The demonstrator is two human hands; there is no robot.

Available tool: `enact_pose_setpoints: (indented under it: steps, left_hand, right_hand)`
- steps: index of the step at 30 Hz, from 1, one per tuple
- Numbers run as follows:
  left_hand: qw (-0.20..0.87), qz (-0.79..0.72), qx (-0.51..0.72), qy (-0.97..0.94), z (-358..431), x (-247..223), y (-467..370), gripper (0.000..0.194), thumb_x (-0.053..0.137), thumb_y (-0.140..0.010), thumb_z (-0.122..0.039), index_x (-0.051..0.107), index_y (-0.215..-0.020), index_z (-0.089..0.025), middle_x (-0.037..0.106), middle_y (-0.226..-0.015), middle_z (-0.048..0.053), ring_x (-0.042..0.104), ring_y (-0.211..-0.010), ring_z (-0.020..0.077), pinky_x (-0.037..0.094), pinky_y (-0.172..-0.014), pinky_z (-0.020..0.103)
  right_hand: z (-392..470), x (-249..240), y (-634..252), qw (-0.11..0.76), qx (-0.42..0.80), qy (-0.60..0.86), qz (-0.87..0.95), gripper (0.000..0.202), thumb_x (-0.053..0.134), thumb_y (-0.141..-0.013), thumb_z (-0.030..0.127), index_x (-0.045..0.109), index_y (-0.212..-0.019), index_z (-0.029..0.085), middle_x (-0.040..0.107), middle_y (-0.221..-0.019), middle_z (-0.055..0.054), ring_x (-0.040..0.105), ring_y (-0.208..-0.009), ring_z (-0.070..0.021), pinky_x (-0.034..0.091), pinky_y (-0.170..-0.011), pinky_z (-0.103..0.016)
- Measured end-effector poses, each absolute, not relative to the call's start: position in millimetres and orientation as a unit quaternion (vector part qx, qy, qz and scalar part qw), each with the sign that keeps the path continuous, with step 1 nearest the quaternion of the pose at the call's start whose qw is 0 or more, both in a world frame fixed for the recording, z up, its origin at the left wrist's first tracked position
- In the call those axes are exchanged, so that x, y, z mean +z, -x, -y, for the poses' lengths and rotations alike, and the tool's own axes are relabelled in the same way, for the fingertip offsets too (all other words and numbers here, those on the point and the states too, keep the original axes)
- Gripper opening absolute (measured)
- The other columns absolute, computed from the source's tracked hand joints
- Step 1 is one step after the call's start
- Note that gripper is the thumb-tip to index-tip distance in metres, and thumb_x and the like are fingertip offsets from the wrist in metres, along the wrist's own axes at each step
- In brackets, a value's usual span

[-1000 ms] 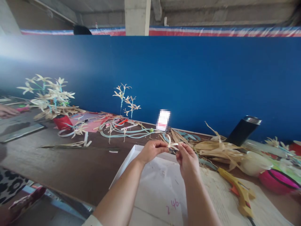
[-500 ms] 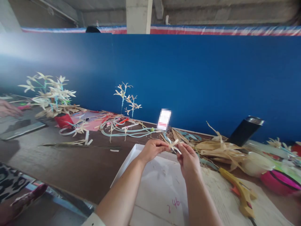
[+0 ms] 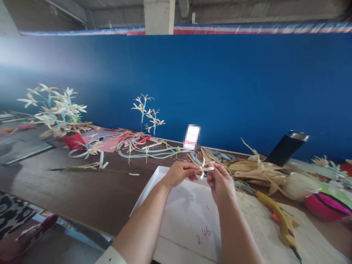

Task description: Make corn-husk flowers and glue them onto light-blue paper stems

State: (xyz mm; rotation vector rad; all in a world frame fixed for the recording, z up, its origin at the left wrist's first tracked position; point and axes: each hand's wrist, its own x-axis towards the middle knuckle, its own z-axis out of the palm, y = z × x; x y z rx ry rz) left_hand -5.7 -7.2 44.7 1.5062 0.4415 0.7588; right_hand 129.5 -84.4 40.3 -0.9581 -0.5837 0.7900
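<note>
Above the white box lid point(image 3: 189, 216), a small cream husk flower point(image 3: 204, 168) with narrow petals is pinched between my two hands. My left hand point(image 3: 181, 174) grips its base from the left, thumb and fingertips pressed together. From the other side my right hand point(image 3: 221, 183) has closed its thumb and forefinger on a petal. Dried corn husks point(image 3: 253, 171) lie just beyond my right hand. A yellow glue gun point(image 3: 280, 218) rests on a printed sheet to the right of the lid.
Two finished flower stems point(image 3: 143, 110) stand upright by the blue partition point(image 3: 233, 80). A fuller flower arrangement in a red pot point(image 3: 73, 140) is at left. Pale blue tubing point(image 3: 143, 156), a glowing phone point(image 3: 191, 136), a black flask point(image 3: 287, 148) and a pink pouch point(image 3: 327, 206) lie across the table.
The flower has turned in my fingers, its petals now spread in a cross. My hands stay nearly in place. At far left, another person's hand has mostly withdrawn from the phone-like slab.
</note>
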Motion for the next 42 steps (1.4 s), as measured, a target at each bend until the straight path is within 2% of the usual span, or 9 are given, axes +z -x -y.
enact_pose_setpoints:
  steps: [15, 21, 28, 38, 42]
  left_hand:
    - [0.628, -0.182, 0.359, -0.666, 7.3, 51.2, 9.9, 0.033, 0.073, -0.065, -0.040, 0.073, -0.081, -0.011, 0.061, -0.061, 0.003, 0.050, -0.053, 0.0085, 0.042, -0.054, 0.022]
    - [0.624, -0.185, 0.364, -0.666, 4.8, 48.3, 9.7, 0.033, 0.073, -0.065, -0.040, 0.073, -0.082, -0.011, 0.061, -0.065, 0.004, 0.050, -0.055, 0.0092, 0.041, -0.055, 0.023]
    - [0.617, -0.176, 0.357, -0.679, 7.2, 51.3, 12.1, 0.031, 0.068, -0.072, -0.040, 0.073, -0.086, -0.013, 0.063, -0.068, 0.004, 0.054, -0.062, 0.0113, 0.044, -0.064, 0.025]
    - [0.628, -0.168, 0.366, -0.666, 4.5, 50.1, 11.8, 0.027, 0.069, -0.070, -0.037, 0.071, -0.078, -0.011, 0.061, -0.064, 0.002, 0.048, -0.056, 0.0083, 0.039, -0.058, 0.022]
    - [0.640, -0.174, 0.352, -0.660, 3.4, 49.8, 12.7, 0.028, 0.070, -0.069, -0.038, 0.070, -0.076, -0.011, 0.059, -0.062, 0.002, 0.046, -0.054, 0.0078, 0.037, -0.056, 0.022]
  right_hand:
    - [88.3, 46.2, -126.5, 0.768, 0.379, 0.424, 0.294, 0.029, 0.077, -0.064, 0.037, 0.060, -0.075, 0.017, 0.062, -0.077, -0.002, 0.038, -0.046, -0.0038, 0.023, -0.037, -0.016]
    - [90.5, 47.5, -126.9, 0.755, 0.389, 0.418, 0.322, 0.028, 0.077, -0.065, 0.037, 0.061, -0.076, 0.017, 0.055, -0.064, 0.001, 0.037, -0.045, -0.0047, 0.022, -0.037, -0.016]
    - [89.7, 43.4, -131.3, 0.755, 0.409, 0.415, 0.300, 0.025, 0.079, -0.063, 0.033, 0.062, -0.074, 0.018, 0.057, -0.063, 0.002, 0.040, -0.045, -0.0041, 0.023, -0.037, -0.015]
    - [90.6, 44.7, -130.2, 0.749, 0.420, 0.411, 0.305, 0.026, 0.078, -0.065, 0.033, 0.061, -0.077, 0.017, 0.061, -0.071, 0.000, 0.040, -0.045, -0.0033, 0.024, -0.037, -0.014]
    - [90.0, 42.1, -135.2, 0.757, 0.428, 0.403, 0.286, 0.024, 0.077, -0.067, 0.031, 0.060, -0.077, 0.017, 0.065, -0.082, -0.003, 0.042, -0.047, -0.0038, 0.024, -0.036, -0.014]
